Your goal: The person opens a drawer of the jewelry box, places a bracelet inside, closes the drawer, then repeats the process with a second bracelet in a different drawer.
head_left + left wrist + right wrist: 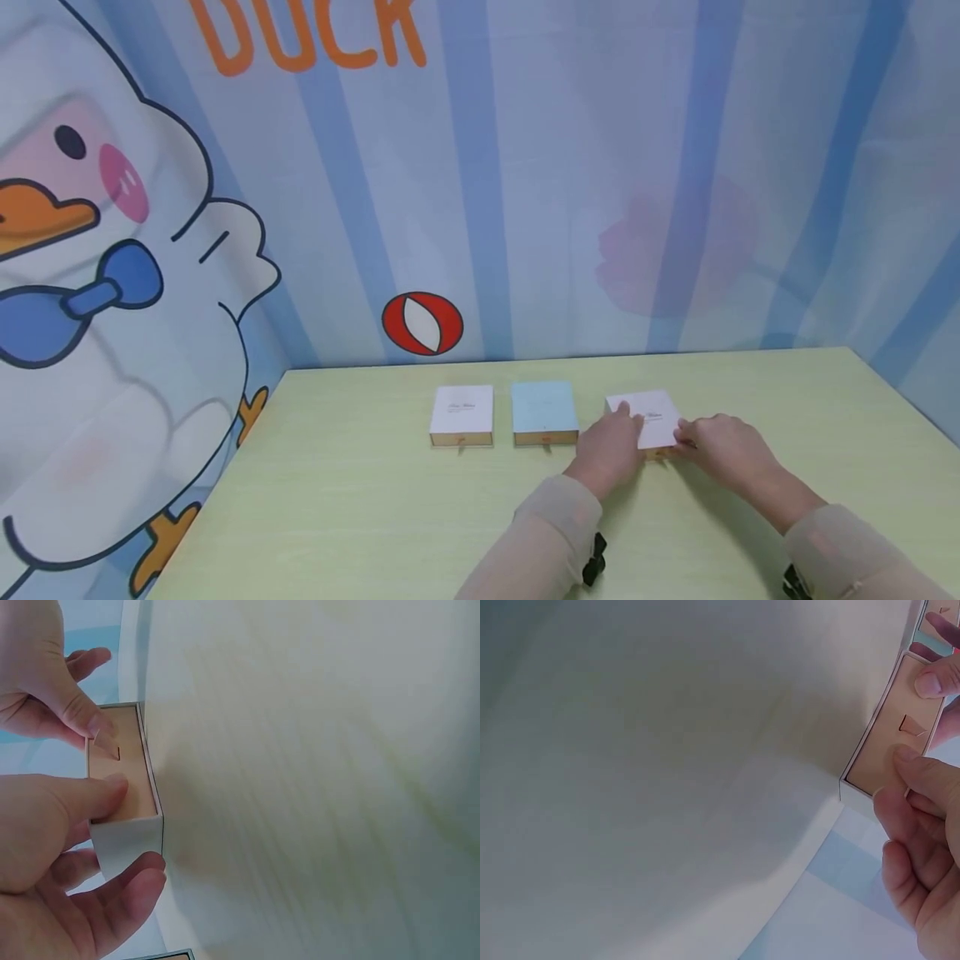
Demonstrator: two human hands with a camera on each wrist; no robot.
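Observation:
A white drawer box (656, 415) with small dark lettering on its lid sits at the right of the row, both hands on it. My left hand (611, 442) grips its left side, fingers over the top edge and the thumb pressing the tan drawer front (135, 769). From the other side my right hand (723, 450) holds the right corner. Its thumb lies on the drawer front beside the small pull tab (911, 726), as the right wrist view shows. The drawer front lies about level with the sleeve's edge.
Left of the held box stand a light blue drawer box (543, 408) and another white drawer box (461, 410), each with a tab facing front. All are on a pale yellow-green table (360, 500). A printed curtain (555, 167) hangs behind the table's back edge.

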